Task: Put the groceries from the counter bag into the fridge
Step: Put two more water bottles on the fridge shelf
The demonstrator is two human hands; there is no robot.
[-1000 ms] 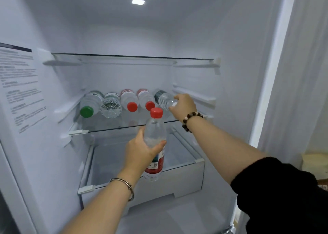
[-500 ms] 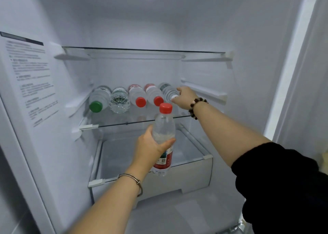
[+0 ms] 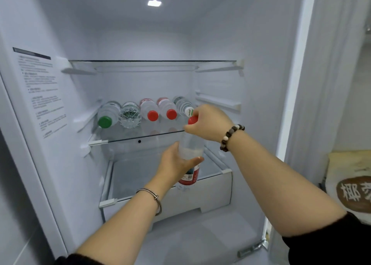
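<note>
Head cam: left hand point(image 3: 176, 164) has its fingers wrapped round the middle of an upright water bottle point(image 3: 191, 146), and the right hand point(image 3: 209, 124) fingers point(image 3: 192, 129) are pinching its red cap point(image 3: 192, 120). It's just in front of the glass shelf point(image 3: 128, 139), at the right end of the front edge, with 5 bottles point(image 3: 149, 112) lying on the shelf side by side.

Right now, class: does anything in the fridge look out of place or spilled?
The second bottle from the left on the glass shelf lies base outward, while the other four bottles show their caps. No spill or damage shows.
</note>
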